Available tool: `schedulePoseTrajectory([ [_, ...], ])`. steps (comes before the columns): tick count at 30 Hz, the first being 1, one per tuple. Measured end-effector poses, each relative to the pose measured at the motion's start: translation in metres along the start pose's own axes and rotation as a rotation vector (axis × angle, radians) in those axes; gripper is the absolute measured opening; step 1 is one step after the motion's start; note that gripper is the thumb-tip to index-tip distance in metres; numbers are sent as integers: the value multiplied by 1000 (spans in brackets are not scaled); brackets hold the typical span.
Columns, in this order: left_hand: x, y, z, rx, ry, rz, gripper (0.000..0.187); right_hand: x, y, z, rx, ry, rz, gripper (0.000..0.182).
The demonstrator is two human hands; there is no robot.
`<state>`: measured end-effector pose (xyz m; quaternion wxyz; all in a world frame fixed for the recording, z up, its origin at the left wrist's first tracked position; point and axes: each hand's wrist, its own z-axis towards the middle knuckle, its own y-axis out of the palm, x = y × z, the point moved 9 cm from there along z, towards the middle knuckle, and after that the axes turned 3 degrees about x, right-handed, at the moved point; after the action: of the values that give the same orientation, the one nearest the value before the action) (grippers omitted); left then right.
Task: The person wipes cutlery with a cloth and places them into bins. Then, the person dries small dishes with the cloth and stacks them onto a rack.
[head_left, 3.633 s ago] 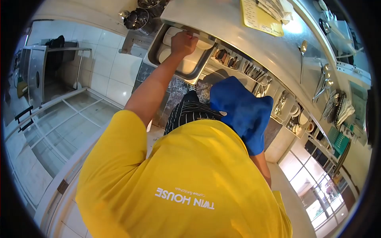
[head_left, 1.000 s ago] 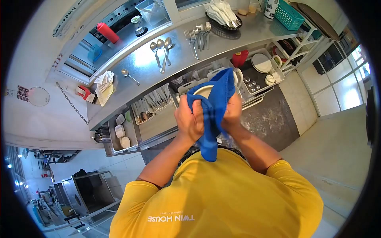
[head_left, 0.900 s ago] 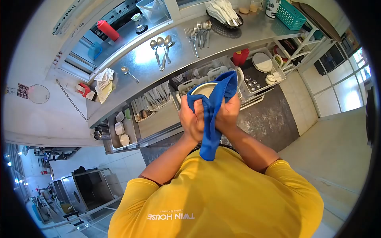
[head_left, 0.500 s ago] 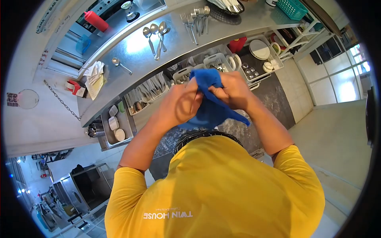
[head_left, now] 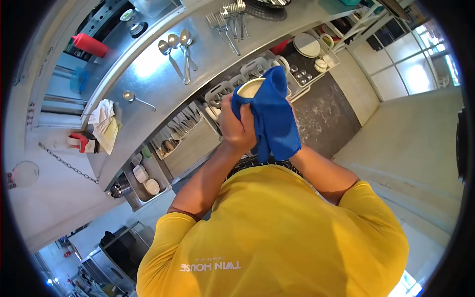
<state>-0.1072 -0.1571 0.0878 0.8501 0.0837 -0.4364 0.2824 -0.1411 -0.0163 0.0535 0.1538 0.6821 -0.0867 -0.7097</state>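
A blue cloth [head_left: 277, 119] hangs over a round cream dish [head_left: 251, 88], whose rim shows at the top of the bundle. My left hand [head_left: 236, 126] is closed round the dish's near side, with cloth between palm and dish and the thumb pointing up. Most of my right hand [head_left: 293, 110] is covered by the cloth; only a strip of it shows at the right edge, and it bears against the cloth. Both hands are held in front of my body, above the open drawers.
Spoons [head_left: 185, 44] and forks [head_left: 230, 20] lie on the steel counter [head_left: 148, 89]. Below it, pulled-out drawers hold cutlery trays [head_left: 220, 94], plates [head_left: 307, 45] and small white dishes [head_left: 141, 173]. Papers [head_left: 106, 123] hang at the counter's left end.
The cream dish has come into view within the cloth. My right hand has gone behind the cloth, which now drapes down over it. The view has turned slightly.
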Motion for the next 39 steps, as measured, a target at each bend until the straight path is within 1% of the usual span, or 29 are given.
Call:
schedulePoseTrajectory([
  [1, -3, 1, 5, -71, -5, -15, 22, 22, -5, -4, -24, 28, -4, 34],
  [3, -6, 7, 9, -195, -47, -30, 18, 22, -11, -7, -33, 57, -10, 35],
  [4, -6, 9, 10, -207, -48, -38, 18, 5, -6, -7, -189, -72, -316, 37],
  [6, -9, 16, 11, -258, -59, 25, 14, -11, -24, -3, -329, -192, -625, 38],
  [7, -9, 19, 15, -271, -60, 18, 14, -9, -41, 2, -510, -146, -611, 38],
  [9, -16, 30, 20, -339, -146, -28, 9, -17, -65, 10, -679, -96, -591, 38],
  [10, -20, 35, 21, -327, -207, -34, 9, -23, -92, 26, -512, 35, -530, 36],
  [11, -23, 42, 20, -335, -204, -37, 9, -30, -114, 38, -345, 161, -466, 34],
  [12, -31, 50, 17, -359, -230, -16, 10, -39, -113, 44, -334, 159, -464, 34],
  [14, -37, 71, 11, -400, -257, -1, 11, -56, -110, 58, -217, 165, -328, 35],
  [15, -35, 84, 10, -407, -231, 18, 12, -55, -104, 56, -275, 217, -387, 29],
  [17, -31, 109, 4, -416, -208, 33, 13, -44, -111, 72, -353, 75, -706, 23],
  [18, -36, 123, -1, -432, -281, 37, 14, -43, -122, 80, -265, -25, -762, 23],
  [19, -42, 137, -7, -443, -354, 43, 14, -39, -133, 84, -270, -23, -765, 23],
  [20, -47, 151, -13, -435, -359, 46, 14, -39, -147, 90, -239, -30, -771, 25],
  [22, -79, 185, -45, -447, -690, -249, 16, -32, -181, 109, -218, -27, -770, 26],
  [23, -89, 196, -55, -484, -758, -162, 17, -21, -208, 119, -162, 58, -716, 25],
  [24, -90, 205, -55, -486, -767, -154, 17, -6, -236, 129, -104, 145, -662, 26],
  [26, -94, 232, -69, -644, -871, -145, 22, 49, -311, 160, -3, 258, -576, 24],
  [27, -96, 244, -77, -647, -963, -274, 27, 74, -345, 179, 24, 285, -435, 25],
  [29, -98, 257, -83, -659, -1016, -289, 27, 104, -411, 208, 100, 538, -382, 26],
  [31, -97, 268, -87, -672, -1081, -278, 23, 150, -485, 247, 173, 600, -581, 29],
  [32, -101, 270, -92, -661, -1103, -268, 23, 164, -510, 268, 151, 585, -728, 32],
  [33, -105, 270, -96, -682, -1077, -210, 21, 178, -532, 291, 125, 564, -874, 35],
  [34, -107, 271, -100, -703, -1052, -152, 19, 197, -553, 316, 84, 462, -1074, 35],
  [35, -106, 274, -103, -651, -1115, -149, 15, 213, -564, 337, 39, 350, -1267, 34],
  [36, -105, 275, -104, -641, -1135, -138, 15, 226, -564, 348, 20, 366, -1262, 34],
  [38, -107, 276, -107, -703, -1135, -23, 17, 243, -555, 372, -57, 325, -1399, 34],
  [39, -110, 276, -109, -696, -1148, -17, 17, 258, -545, 380, -191, 399, -1421, 34],
])
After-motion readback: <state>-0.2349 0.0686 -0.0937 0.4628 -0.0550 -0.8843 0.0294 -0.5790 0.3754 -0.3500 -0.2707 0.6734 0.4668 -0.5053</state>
